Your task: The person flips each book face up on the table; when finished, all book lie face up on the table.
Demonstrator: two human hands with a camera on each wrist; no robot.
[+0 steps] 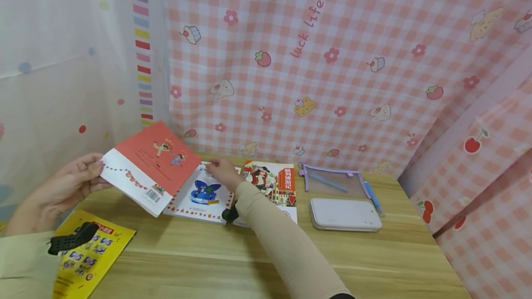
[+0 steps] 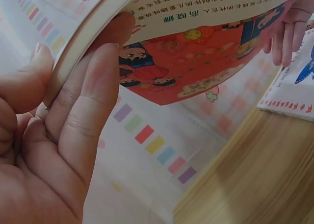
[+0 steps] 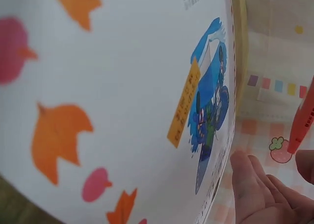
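Observation:
My left hand (image 1: 79,179) grips a red and white book (image 1: 164,167) by its outer edge, thumb on one side and fingers on the other. That book is raised and tilted, its back cover with a barcode facing up in the head view. At its far right corner, my right hand (image 1: 222,174) reaches over a white book with a blue picture (image 1: 205,193). Its fingers (image 3: 255,192) are extended and loose in the right wrist view, with the red book's corner (image 3: 304,118) close to the thumb. The white book lies partly hidden beneath the raised one.
A yellow book (image 1: 97,253) lies at the front left. Right of the white book is another illustrated book (image 1: 272,181), partly behind my right sleeve. Further right are a mesh pouch (image 1: 332,181), a white case (image 1: 346,215) and a blue pen (image 1: 375,199). Checked cloth (image 1: 266,82) hangs behind the table.

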